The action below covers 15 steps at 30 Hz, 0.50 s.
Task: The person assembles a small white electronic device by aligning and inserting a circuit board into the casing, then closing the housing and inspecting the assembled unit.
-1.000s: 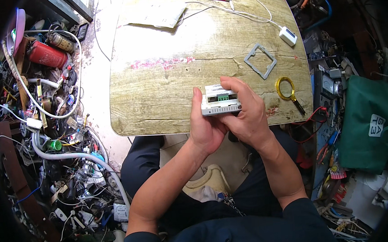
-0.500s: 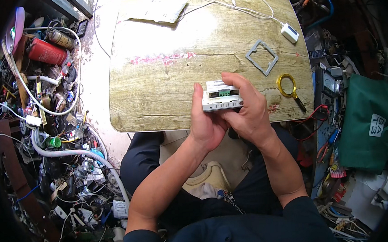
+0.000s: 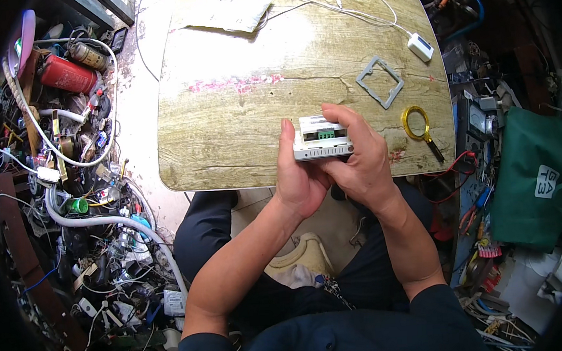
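Between both hands, above the table's near edge, is a small white plastic electronic device (image 3: 322, 152) with a vented edge. A green terminal block (image 3: 326, 134) shows in an opening of its housing. My left hand (image 3: 300, 184) is closed on the left side, thumb up along it. My right hand (image 3: 363, 160) grips the right side, its fingers bent over the top and tucked under the near edge. The device's underside and some fingertips are hidden. A grey square frame (image 3: 362, 90) and a yellow-rimmed magnifying glass (image 3: 429, 140) lie to the right of the hands.
The wood-patterned table (image 3: 226, 140) carries a pale packet (image 3: 231, 14) and a white cabled box (image 3: 420, 47). On the left, a heap of cables and parts surrounds a red cylinder (image 3: 67, 74). A green bag (image 3: 534, 177) hangs over clutter at right.
Almost nothing differs. Both hands keep the same hold on the device, with only a very slight shift of the right fingers.
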Available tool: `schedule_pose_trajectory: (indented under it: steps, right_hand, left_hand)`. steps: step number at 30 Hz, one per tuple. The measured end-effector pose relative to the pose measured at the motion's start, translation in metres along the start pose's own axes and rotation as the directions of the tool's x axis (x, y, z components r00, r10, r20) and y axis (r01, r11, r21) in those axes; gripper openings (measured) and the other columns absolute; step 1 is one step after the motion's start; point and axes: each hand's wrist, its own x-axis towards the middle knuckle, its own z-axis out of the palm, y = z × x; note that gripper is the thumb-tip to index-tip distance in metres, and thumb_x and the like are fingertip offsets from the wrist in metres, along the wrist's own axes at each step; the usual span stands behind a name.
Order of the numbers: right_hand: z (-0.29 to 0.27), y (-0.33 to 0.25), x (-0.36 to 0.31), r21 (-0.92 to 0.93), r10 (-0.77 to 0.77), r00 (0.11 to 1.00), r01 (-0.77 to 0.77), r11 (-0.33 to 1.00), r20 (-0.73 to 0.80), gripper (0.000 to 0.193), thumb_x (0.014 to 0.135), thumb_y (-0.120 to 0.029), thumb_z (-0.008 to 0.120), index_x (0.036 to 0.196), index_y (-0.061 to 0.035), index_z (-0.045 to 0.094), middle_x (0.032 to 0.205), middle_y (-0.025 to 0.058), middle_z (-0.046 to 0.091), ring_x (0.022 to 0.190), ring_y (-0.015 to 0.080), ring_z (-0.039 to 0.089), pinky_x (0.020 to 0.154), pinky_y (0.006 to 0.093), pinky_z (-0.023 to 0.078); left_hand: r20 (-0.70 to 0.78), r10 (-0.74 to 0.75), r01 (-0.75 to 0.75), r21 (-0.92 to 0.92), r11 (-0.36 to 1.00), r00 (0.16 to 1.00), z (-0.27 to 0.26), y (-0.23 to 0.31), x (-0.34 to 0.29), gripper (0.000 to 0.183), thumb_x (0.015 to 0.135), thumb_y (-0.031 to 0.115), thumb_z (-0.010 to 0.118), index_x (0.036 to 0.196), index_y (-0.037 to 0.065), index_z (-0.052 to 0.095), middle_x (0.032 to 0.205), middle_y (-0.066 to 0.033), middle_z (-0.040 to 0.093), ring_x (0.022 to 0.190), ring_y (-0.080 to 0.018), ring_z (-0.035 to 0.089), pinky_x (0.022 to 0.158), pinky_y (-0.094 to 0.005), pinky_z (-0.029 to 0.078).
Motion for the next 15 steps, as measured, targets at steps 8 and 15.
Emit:
schedule_pose_trajectory:
  steps: [8,15]
  right_hand:
    - [-0.0006,-0.0019,-0.0010,0.010,0.043,0.999,-0.043,0.999,0.014,0.061,0.071,-0.001,0.084,0.126,-0.0002,0.059,0.119,0.0216,0.068,0.106,0.0375,0.069,0.090,0.0414,0.056]
    - [0.0001,-0.0027,-0.0012,0.016,0.071,0.997,-0.071,0.997,0.013,0.058,0.071,-0.003,0.083,0.124,-0.0004,0.060,0.117,0.0230,0.068,0.104,0.0410,0.069,0.087,0.0434,0.056]
  left_hand:
    - [0.006,0.007,-0.007,0.005,1.000,1.000,-0.0024,-0.0009,0.0006,0.071,0.107,0.067,0.027,0.136,0.009,0.055,0.129,-0.0107,0.063,0.121,-0.0256,0.061,0.107,-0.0442,0.048]
    - [0.000,0.008,-0.008,-0.001,1.000,1.000,-0.0030,-0.0007,0.0009,0.070,0.107,0.067,0.028,0.136,0.009,0.055,0.129,-0.0098,0.064,0.121,-0.0249,0.061,0.107,-0.0438,0.048]
